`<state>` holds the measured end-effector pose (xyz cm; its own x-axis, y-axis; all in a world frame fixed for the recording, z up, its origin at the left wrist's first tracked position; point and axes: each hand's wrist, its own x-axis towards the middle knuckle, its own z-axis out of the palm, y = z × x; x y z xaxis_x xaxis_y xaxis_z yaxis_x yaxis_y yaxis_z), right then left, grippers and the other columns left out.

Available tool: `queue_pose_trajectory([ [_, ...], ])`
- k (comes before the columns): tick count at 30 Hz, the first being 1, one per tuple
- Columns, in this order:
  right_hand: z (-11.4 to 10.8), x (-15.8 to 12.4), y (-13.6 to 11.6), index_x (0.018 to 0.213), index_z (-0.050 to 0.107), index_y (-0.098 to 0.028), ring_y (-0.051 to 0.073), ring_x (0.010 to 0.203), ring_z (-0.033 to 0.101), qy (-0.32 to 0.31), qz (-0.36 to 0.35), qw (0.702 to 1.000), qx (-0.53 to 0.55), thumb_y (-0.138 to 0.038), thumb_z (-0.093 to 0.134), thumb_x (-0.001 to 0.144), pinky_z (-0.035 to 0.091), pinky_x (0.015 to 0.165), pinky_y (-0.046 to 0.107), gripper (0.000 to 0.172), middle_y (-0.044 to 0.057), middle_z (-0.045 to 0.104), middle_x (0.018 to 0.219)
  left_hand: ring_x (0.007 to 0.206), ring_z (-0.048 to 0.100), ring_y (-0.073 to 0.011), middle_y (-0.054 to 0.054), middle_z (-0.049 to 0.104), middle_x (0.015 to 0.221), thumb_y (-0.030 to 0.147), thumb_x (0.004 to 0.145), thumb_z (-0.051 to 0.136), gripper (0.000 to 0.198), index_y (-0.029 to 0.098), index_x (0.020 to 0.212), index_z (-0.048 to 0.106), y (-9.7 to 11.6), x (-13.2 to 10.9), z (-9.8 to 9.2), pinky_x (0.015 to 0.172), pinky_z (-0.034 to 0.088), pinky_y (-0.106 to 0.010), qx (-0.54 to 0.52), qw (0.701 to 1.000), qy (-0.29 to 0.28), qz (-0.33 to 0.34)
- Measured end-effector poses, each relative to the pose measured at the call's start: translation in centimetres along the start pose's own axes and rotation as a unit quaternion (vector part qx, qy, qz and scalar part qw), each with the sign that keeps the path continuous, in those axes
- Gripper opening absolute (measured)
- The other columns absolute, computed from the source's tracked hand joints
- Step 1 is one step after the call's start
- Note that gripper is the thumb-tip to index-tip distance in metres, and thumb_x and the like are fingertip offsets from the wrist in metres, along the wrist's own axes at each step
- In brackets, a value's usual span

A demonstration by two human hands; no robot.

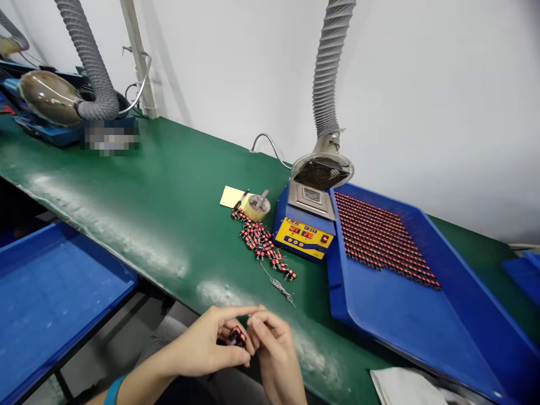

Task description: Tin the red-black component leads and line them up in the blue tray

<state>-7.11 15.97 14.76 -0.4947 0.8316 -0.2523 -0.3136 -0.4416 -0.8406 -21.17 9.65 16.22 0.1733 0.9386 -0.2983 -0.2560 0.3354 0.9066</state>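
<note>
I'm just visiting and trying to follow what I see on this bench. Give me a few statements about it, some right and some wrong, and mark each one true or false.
1. Both hands, left hand and right hand, meet at a small red-and-black part. True.
2. The green bench carries a loose row of red-and-black parts. True.
3. The blue tray on the right holds no parts. False: rows of parts fill its far half.
4. The solder pot has a red casing. False: it is blue with a yellow front panel.
5. A ribbed hose hangs above the solder pot. True.
</note>
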Motion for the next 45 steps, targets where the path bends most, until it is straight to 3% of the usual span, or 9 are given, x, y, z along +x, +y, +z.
queue_pose_trajectory([
  [4, -1.1, 0.1, -1.6, 0.062, 0.060, -0.019, 0.007, 0.048, 0.035, 0.099, -0.054, 0.992, 0.058, -0.036, 0.072, 0.074, 0.032, 0.045, 0.020, 0.024, -0.005, 0.040, 0.057, 0.080, 0.064, -0.0162, -0.005, 0.070, 0.087, 0.016, 0.068, 0.072, 0.072, 0.016, 0.134, 0.042, 0.1, -0.5, 0.3, 0.080, 0.046, -0.031, 0.012, 1.000, 0.009, 0.000],
  [9, -0.7, -1.5, -0.2, 0.078, 0.073, -0.021, 0.011, 0.058, 0.050, 0.015, -0.057, 0.991, -0.121, -0.045, 0.069, 0.075, 0.041, 0.055, 0.024, 0.024, 0.001, 0.053, 0.068, 0.086, 0.063, -0.0175, -0.005, 0.066, 0.092, 0.030, 0.071, 0.073, 0.068, 0.019, 0.132, 0.043, -0.6, -0.9, 0.9, 0.084, 0.046, -0.032, -0.034, 0.997, 0.043, 0.051],
  [16, 0.5, -1.8, 0.6, 0.058, 0.066, -0.018, 0.011, 0.053, 0.042, -0.024, -0.071, 0.991, -0.113, -0.040, 0.065, 0.079, 0.037, 0.051, 0.024, 0.031, -0.001, 0.044, 0.058, 0.084, 0.061, -0.0161, -0.003, 0.061, 0.091, 0.020, 0.074, 0.068, 0.064, 0.019, 0.132, 0.044, -0.9, -1.5, 1.7, 0.082, 0.047, -0.031, 0.009, 0.997, 0.061, 0.043],
  [22, -1.5, -1.5, -1.7, 0.060, 0.058, -0.019, 0.008, 0.048, 0.036, 0.069, -0.068, 0.992, 0.080, -0.036, 0.066, 0.080, 0.033, 0.046, 0.021, 0.027, -0.004, 0.040, 0.059, 0.077, 0.065, -0.0161, -0.006, 0.068, 0.089, 0.018, 0.073, 0.066, 0.066, 0.016, 0.133, 0.040, -0.2, -1.5, 2.1, 0.080, 0.048, -0.032, 0.019, 0.998, 0.024, 0.056],
  [27, -1.4, -3.0, -0.6, 0.077, 0.071, -0.021, 0.011, 0.059, 0.050, 0.015, -0.063, 0.995, -0.074, -0.042, 0.069, 0.076, 0.041, 0.056, 0.023, 0.022, 0.001, 0.051, 0.067, 0.085, 0.063, -0.0173, -0.006, 0.065, 0.093, 0.020, 0.074, 0.065, 0.063, 0.017, 0.132, 0.041, -0.2, -1.3, 2.6, 0.086, 0.046, -0.033, 0.002, 0.997, 0.050, 0.062],
  [32, -0.3, -3.2, 0.1, 0.074, 0.072, -0.024, 0.011, 0.059, 0.049, 0.017, -0.101, 0.987, -0.126, -0.036, 0.068, 0.078, 0.041, 0.056, 0.022, 0.014, -0.001, 0.049, 0.066, 0.093, 0.057, -0.0189, -0.005, 0.060, 0.095, 0.022, 0.073, 0.065, 0.062, 0.020, 0.131, 0.045, -0.6, -1.4, 2.4, 0.091, 0.043, -0.034, 0.068, 0.995, 0.066, 0.027],
  [37, -0.2, -2.9, 0.0, 0.066, 0.070, -0.020, 0.008, 0.051, 0.041, 0.030, -0.096, 0.990, -0.104, -0.036, 0.067, 0.079, 0.035, 0.050, 0.021, 0.021, -0.003, 0.043, 0.060, 0.093, 0.058, -0.0198, -0.005, 0.058, 0.100, 0.023, 0.073, 0.065, 0.061, 0.023, 0.132, 0.047, -0.6, -1.4, 2.3, 0.092, 0.043, -0.036, 0.106, 0.993, 0.049, 0.022],
  [40, 0.1, -3.2, 0.0, 0.061, 0.067, -0.019, 0.008, 0.050, 0.040, 0.073, -0.084, 0.992, -0.056, -0.038, 0.069, 0.077, 0.035, 0.050, 0.021, 0.024, -0.004, 0.040, 0.056, 0.085, 0.061, -0.0171, -0.005, 0.060, 0.095, 0.021, 0.076, 0.061, 0.055, 0.022, 0.130, 0.049, -0.3, -1.1, 2.7, 0.086, 0.046, -0.033, 0.066, 0.997, 0.020, 0.047],
  [45, -0.5, -3.6, 0.2, 0.063, 0.067, -0.019, 0.010, 0.050, 0.043, 0.079, -0.073, 0.993, -0.047, -0.039, 0.069, 0.076, 0.038, 0.047, 0.021, 0.024, -0.002, 0.044, 0.057, 0.081, 0.062, -0.0161, -0.004, 0.062, 0.087, 0.025, 0.079, 0.062, 0.046, 0.017, 0.123, 0.053, 0.3, -0.5, 3.6, 0.085, 0.045, -0.032, 0.008, 0.999, 0.006, 0.049],
])
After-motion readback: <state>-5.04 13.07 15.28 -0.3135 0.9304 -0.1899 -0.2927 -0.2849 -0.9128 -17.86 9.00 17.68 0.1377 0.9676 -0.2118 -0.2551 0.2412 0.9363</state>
